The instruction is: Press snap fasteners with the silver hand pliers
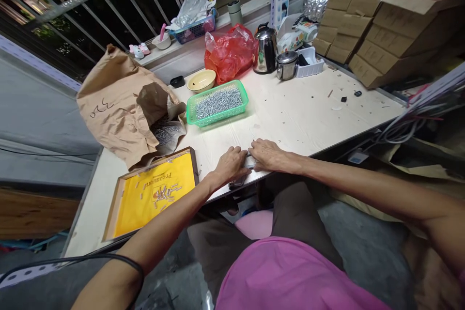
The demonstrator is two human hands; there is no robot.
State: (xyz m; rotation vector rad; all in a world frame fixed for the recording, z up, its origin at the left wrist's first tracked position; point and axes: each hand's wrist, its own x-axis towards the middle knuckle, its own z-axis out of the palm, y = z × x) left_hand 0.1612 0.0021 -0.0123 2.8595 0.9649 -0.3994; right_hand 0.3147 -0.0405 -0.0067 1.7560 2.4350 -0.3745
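At the table's front edge, my left hand and my right hand meet with their fingers curled. Between them lies a small flat grey, shiny piece, gripped from both sides; its kind is not clear and the fingers cover most of it. A dark object shows under my left hand, at the edge. Beyond the hands stands a green plastic basket full of small metal pins. To the left, a shallow tray with a yellow lining holds several loose pins.
An open brown paper bag with more pins leans at the left. Along the back are a cream bowl, a red plastic bag, a kettle and a steel pot. Cardboard boxes are stacked at the right.
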